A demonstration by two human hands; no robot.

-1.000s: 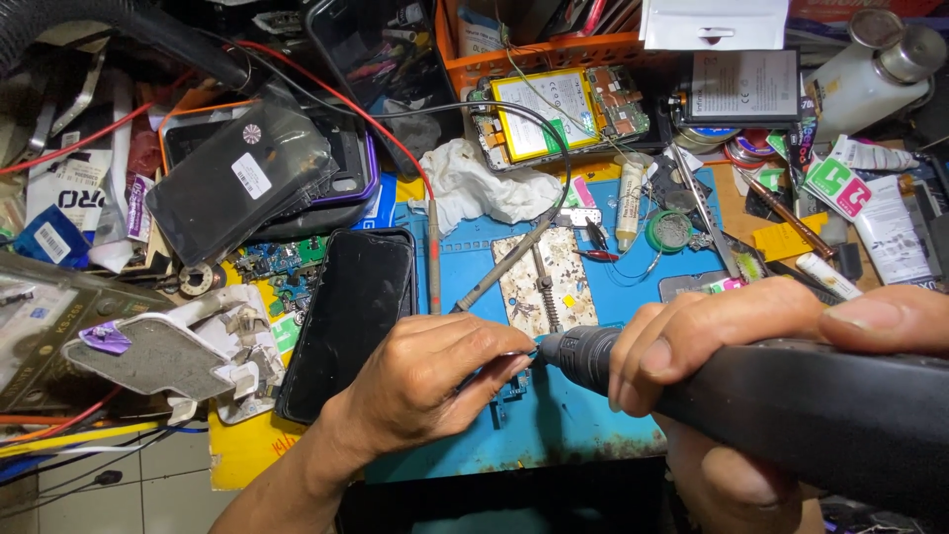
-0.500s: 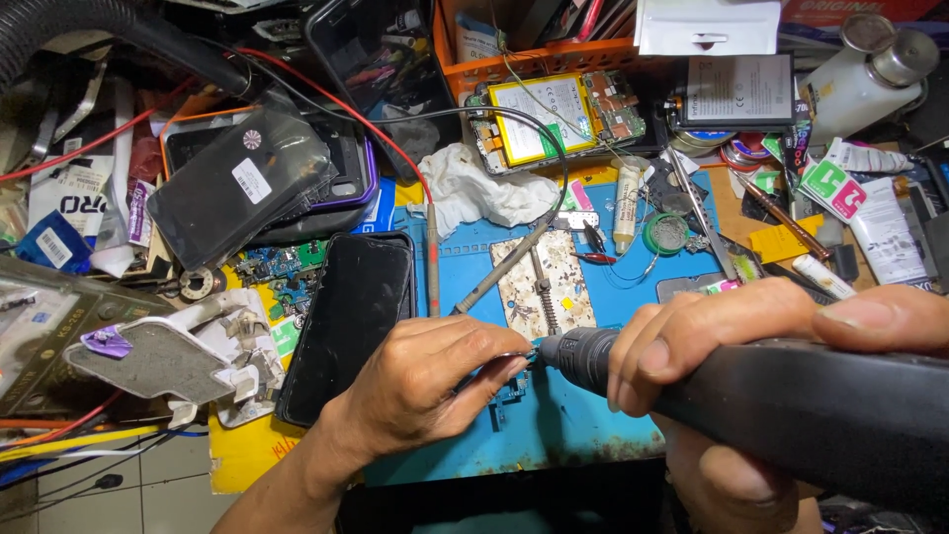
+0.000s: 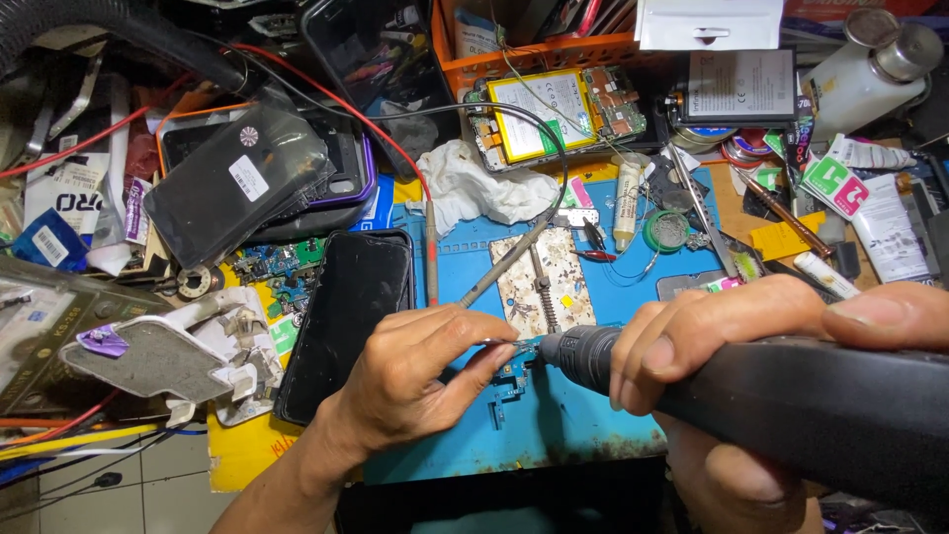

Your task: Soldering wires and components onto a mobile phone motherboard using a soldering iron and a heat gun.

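My left hand (image 3: 415, 381) pinches a small metal part (image 3: 502, 344) between thumb and fingertips, just above the blue work mat (image 3: 573, 435). My right hand (image 3: 751, 326) grips a thick black rotary tool (image 3: 791, 396), whose tip touches that part. Under the fingers a small blue circuit board (image 3: 511, 379) lies on the mat. A black phone (image 3: 346, 316) lies face up just left of my left hand.
A metal board holder (image 3: 542, 282), probe leads and tweezers sit behind the hands. An opened phone with a yellow battery (image 3: 539, 117), an orange basket (image 3: 554, 49), a white rag (image 3: 474, 193), stacked phones (image 3: 247, 178) and a white bottle (image 3: 860, 74) crowd the bench.
Both hands hold the same pose. The tool tip stays against the small part; nothing else has visibly moved.
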